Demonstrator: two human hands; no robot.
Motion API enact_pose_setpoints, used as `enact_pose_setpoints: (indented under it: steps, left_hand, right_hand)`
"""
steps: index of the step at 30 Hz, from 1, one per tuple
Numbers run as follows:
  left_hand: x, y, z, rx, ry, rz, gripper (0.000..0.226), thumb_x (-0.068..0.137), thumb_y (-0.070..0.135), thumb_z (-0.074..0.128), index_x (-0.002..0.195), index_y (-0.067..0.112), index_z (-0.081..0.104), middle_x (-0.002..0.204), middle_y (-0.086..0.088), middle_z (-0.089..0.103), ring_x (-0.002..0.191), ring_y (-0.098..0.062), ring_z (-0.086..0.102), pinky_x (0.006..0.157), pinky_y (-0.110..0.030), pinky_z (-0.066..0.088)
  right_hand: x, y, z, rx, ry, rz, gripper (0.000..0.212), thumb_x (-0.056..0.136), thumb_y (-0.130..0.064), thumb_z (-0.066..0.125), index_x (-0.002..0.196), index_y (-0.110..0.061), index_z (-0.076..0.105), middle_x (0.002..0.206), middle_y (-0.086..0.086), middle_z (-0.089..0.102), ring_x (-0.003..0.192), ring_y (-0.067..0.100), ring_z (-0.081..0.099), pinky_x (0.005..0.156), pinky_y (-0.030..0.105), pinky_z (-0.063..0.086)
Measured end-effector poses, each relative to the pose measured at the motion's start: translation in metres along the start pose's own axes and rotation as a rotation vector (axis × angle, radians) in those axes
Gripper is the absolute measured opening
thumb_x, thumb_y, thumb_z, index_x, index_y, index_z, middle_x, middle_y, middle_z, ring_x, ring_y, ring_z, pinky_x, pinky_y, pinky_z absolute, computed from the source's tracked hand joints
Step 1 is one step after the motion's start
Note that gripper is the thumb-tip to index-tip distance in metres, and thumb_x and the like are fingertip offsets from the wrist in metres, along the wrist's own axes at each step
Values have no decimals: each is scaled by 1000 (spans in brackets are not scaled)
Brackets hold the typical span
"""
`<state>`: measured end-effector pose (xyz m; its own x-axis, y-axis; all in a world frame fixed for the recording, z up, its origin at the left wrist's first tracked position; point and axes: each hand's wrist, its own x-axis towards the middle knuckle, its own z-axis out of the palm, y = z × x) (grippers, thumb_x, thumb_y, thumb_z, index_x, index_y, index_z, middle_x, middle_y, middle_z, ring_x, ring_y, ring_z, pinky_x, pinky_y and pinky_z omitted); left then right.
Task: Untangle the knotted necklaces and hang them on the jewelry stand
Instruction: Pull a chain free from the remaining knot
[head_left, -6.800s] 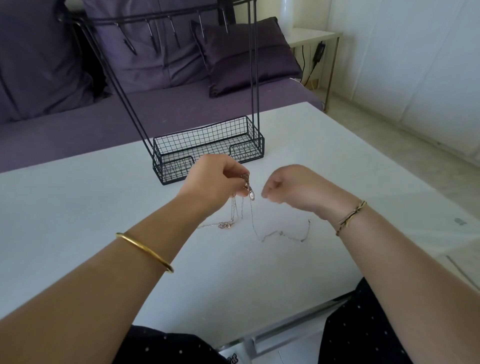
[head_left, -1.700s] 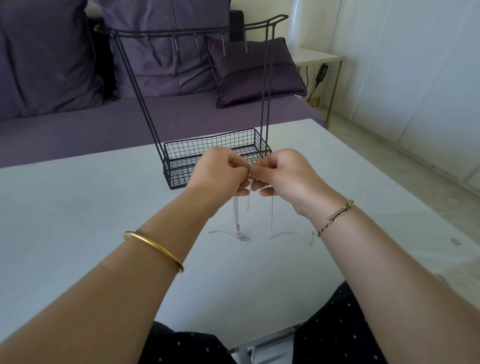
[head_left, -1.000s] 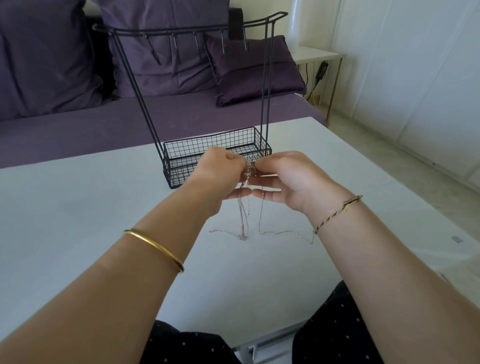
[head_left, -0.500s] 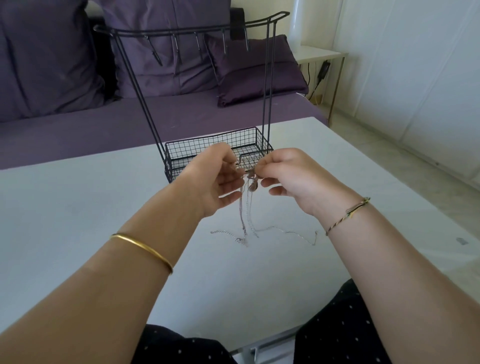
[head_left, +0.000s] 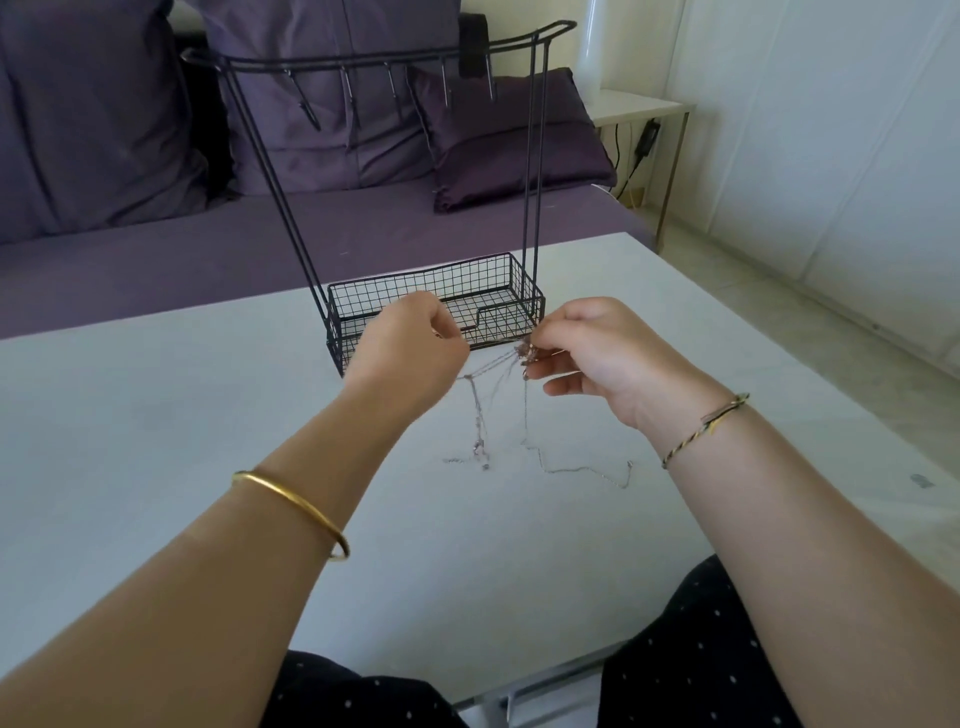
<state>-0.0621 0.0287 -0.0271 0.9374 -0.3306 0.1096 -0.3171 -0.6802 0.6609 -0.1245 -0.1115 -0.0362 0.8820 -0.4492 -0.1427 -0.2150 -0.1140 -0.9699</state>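
Centre of frame, above the white table (head_left: 156, 415): left hand (head_left: 410, 348) and right hand (head_left: 597, 348) are apart, each pinched on the tangled necklaces (head_left: 480, 415). Chain ends trail onto the table. The black wire jewelry stand (head_left: 436, 306) stands just behind, hooks bare.
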Motion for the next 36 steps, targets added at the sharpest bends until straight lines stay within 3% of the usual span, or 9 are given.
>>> enact_pose_setpoints:
  steps: [2,7,9,12,18,21,23,28,36]
  left_hand:
    - [3,-5,2,101,60,29,12,92,16,45,87,18,56,71,3,58,67,-19,66,53,-28,45]
    - [11,3,0,-928,-36,-421,18,101,11,45,87,5,56,64,-4,45,46,-8,50,51,-30,57]
    - [15,2,2,-1070,0,-438,22,102,16,45,85,7,54,66,-4,46,53,-10,54,62,-32,60]
    - [16,1,5,-945,68,-371,24,99,30,50,84,12,51,76,-3,48,77,-15,53,86,-35,55]
    - [13,6,5,-782,36,-358,31,97,41,51,97,11,58,88,3,48,82,-8,48,91,-36,50]
    - [11,7,2,-877,1,-417,36,100,40,43,89,10,60,91,-5,58,83,-14,64,75,-37,59]
    - [8,7,-3,-1004,16,-426,38,103,36,39,87,7,58,78,-6,59,56,-13,64,59,-32,59]
    - [10,-2,-7,-459,34,-323,40,102,30,37,75,12,61,64,0,46,47,-13,32,44,-23,28]
    - [-7,-2,-1,-67,-464,-188,14,92,15,59,103,14,66,90,3,67,70,-8,61,62,-25,39]
  right_hand:
    - [0,2,-1,-23,0,6,13,91,-3,51,81,-8,57,76,7,63,59,15,63,53,26,50]
    - [1,6,-4,-58,0,42,10,92,-4,48,87,-8,56,79,8,63,58,14,65,51,25,49]
    - [2,6,-5,-65,-1,62,9,93,-5,48,90,-7,55,82,8,63,57,13,65,51,24,50]
    - [3,6,-6,-75,2,79,10,94,-6,46,88,-8,54,83,9,62,55,13,64,50,24,49]
    - [3,8,-5,-135,38,70,14,94,-6,44,82,-9,51,81,9,60,53,13,61,47,22,44]
    - [4,10,-7,-172,61,50,16,92,-4,45,78,-9,52,82,12,60,55,15,60,47,21,43]
    - [4,11,-9,-170,51,45,19,92,-3,47,75,-10,52,82,11,61,56,16,60,49,22,43]
    - [5,13,-9,-28,59,50,19,93,-1,49,78,-11,54,77,7,61,53,15,63,46,21,47]
    - [5,17,-6,36,-46,-32,17,94,0,52,79,-5,57,78,13,66,67,21,67,60,28,58]
